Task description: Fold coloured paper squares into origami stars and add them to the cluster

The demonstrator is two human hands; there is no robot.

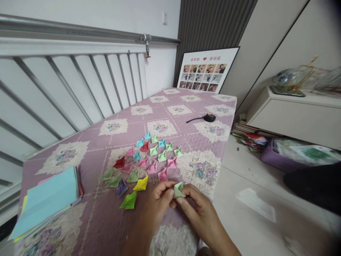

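Note:
Between my two hands is a small pale green folded paper boat point(179, 191), held just above the tablecloth. My left hand point(161, 199) pinches its left side with thumb and fingers. On the other side, my right hand point(195, 206) grips it by thumb and fingertips. Several folded paper boats in pink, red, blue, green and purple stand in rough rows beyond my hands. Closest to my left hand are a yellow paper boat point(140, 183) and a bright green paper boat point(129, 201). A pink paper boat point(163, 175) sits just past my fingers.
A stack of coloured paper point(50, 195) lies at the table's left. Farther back is a black round object with a strap point(209, 117). A radiator point(66, 85) runs along the left wall. A photo board point(207, 69) leans behind the table; a purple bin point(277, 156) stands on the floor, right.

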